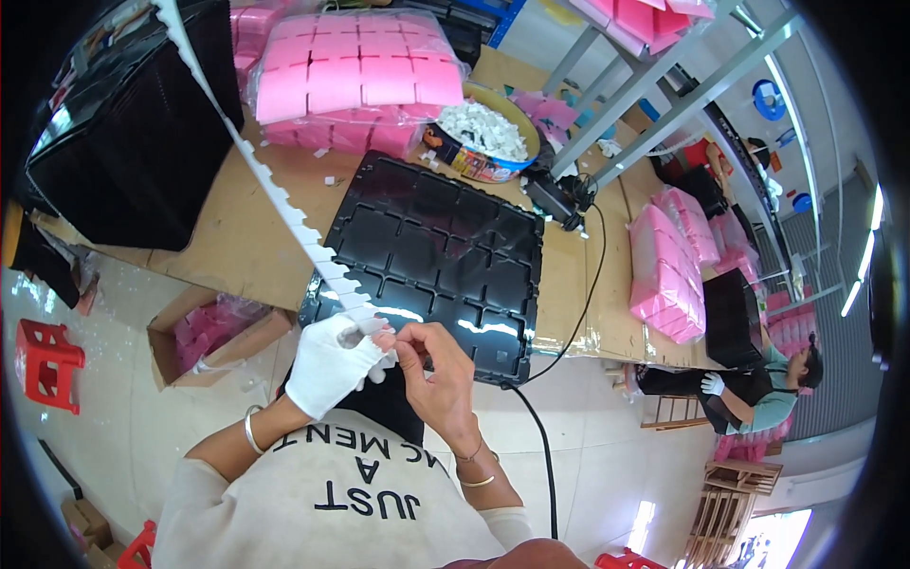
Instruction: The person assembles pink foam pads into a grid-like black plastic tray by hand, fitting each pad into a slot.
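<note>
A long white strip (275, 194) with notches along its edge comes down from the upper left to my hands. My left hand (327, 370), in a white glove with bare fingertips, is closed on its lower end. My bare right hand (441, 379) meets it there, thumb and forefinger pinched together; whatever is between them is too small to make out. Just beyond both hands lies a glossy black plastic tray (436, 242) with rows of square compartments, flat on the brown work table (237, 237).
Wrapped pink foam stacks (360, 71) and a round tub (483, 142) of white scraps stand behind the tray. Black bins (133, 133) are at left, a carton (223, 332) on the floor. A black cable (545, 455) hangs at right; a co-worker (777, 389) stands farther right.
</note>
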Demonstrator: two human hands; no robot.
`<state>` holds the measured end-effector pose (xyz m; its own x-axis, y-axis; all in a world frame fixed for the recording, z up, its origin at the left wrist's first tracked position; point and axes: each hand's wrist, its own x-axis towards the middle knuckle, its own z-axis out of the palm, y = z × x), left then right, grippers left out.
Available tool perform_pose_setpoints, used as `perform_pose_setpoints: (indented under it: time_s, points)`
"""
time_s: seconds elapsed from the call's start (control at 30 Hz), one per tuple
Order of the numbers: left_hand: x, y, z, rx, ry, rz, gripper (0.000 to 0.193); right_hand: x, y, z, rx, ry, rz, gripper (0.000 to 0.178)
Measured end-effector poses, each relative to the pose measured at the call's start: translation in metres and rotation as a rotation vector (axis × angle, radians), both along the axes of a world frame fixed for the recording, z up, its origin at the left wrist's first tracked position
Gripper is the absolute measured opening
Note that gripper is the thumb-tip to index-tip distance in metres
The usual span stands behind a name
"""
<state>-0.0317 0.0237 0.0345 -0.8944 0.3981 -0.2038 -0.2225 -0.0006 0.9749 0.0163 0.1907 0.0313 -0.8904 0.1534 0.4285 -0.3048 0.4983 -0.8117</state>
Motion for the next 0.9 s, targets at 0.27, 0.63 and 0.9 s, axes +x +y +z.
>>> perform_pose_setpoints:
  time_s: [0.27, 0.63, 0.9]
  points:
    - [-0.033, -0.008, -0.015, 0.024, 0.061, 0.212, 0.016, -0.034, 0.031, 0.019, 0.124, -0.018, 0.063, 0.007]
    - [-0.102, -0.216, -0.133, -0.547, 0.156, 0.677, 0.023, -0.137, 0.22, 0.013, 0.607, -0.165, -0.235, 0.003]
    - [-0.116, -0.249, -0.151, -0.689, 0.203, 0.757, 0.02, -0.187, 0.255, -0.021, 0.941, -0.243, -0.177, 0.002]
